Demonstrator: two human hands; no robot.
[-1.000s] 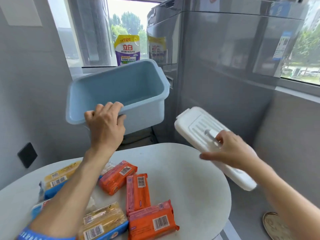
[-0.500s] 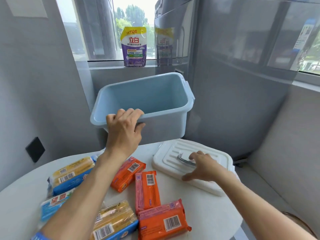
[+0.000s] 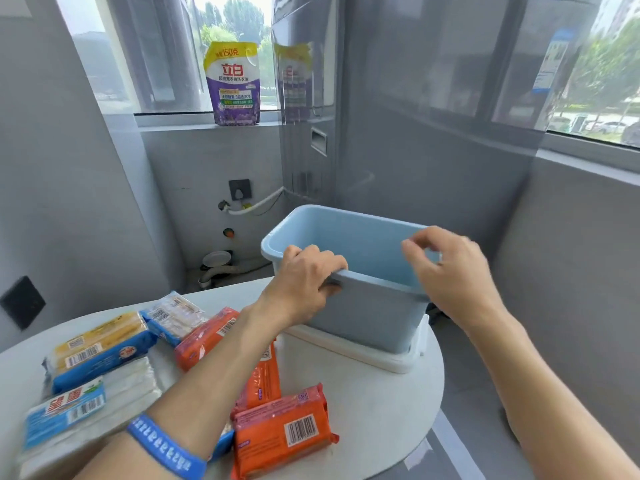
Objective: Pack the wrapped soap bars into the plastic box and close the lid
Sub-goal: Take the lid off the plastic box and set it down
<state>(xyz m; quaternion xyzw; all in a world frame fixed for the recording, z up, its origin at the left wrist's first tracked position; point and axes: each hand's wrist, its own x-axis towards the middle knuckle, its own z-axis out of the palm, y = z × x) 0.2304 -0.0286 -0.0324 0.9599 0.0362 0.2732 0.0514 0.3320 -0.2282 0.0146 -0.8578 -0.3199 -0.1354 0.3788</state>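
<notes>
The light blue plastic box [image 3: 367, 317] stands upright on top of the white lid [image 3: 384, 356], which lies flat at the table's right side. My left hand [image 3: 304, 282] grips the box's near rim. My right hand [image 3: 450, 268] hovers over the box's right rim with fingers loosely curled, holding nothing. The box looks empty inside. Several wrapped soap bars lie on the table to the left: an orange bar [image 3: 284, 431] nearest me, another orange bar [image 3: 204, 337], a yellow-and-blue bar [image 3: 100, 348] and a clear-and-blue bar [image 3: 65, 407].
The round white table [image 3: 374, 410] ends just right of the lid. A purple detergent pouch [image 3: 232, 84] stands on the window sill behind. A grey fridge [image 3: 398, 116] fills the far right; wall sockets and hoses are below the sill.
The box came down from the air onto the white lid. My right hand let go of the lid and rose to the box's right rim.
</notes>
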